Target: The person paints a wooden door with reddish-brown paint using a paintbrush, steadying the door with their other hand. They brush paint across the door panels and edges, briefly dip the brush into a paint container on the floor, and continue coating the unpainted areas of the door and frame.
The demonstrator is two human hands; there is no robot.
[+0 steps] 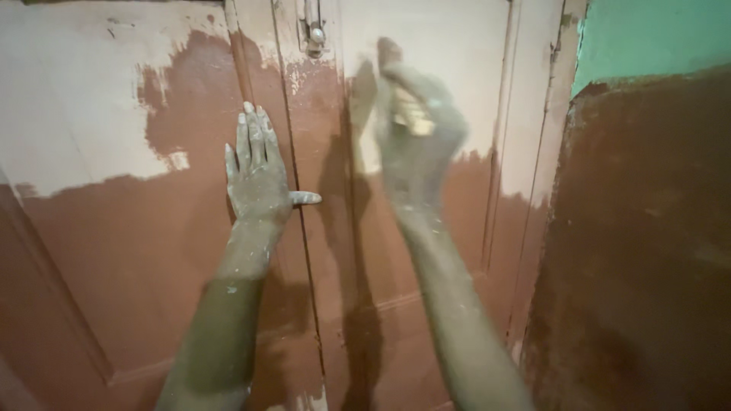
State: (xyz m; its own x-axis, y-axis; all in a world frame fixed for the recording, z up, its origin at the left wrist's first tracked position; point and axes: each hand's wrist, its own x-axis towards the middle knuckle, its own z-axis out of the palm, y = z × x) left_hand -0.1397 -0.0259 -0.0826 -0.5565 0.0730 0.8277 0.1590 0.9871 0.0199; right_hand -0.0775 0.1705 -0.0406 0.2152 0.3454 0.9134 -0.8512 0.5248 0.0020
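While our left hand (259, 171) is lying flat with fingers spread on the reddish-brown door (145, 251), our blurred right hand (417, 129) is gripping a small yellowish block (411, 114).

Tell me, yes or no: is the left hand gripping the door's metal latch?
No. The left hand lies flat and open on the brown door, well below the metal latch near the top.

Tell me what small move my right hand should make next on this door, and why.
Probably slide the right hand with its yellowish pad down onto the brown paint just below: pale bare surface sits above, and the left hand lies flat on the door.
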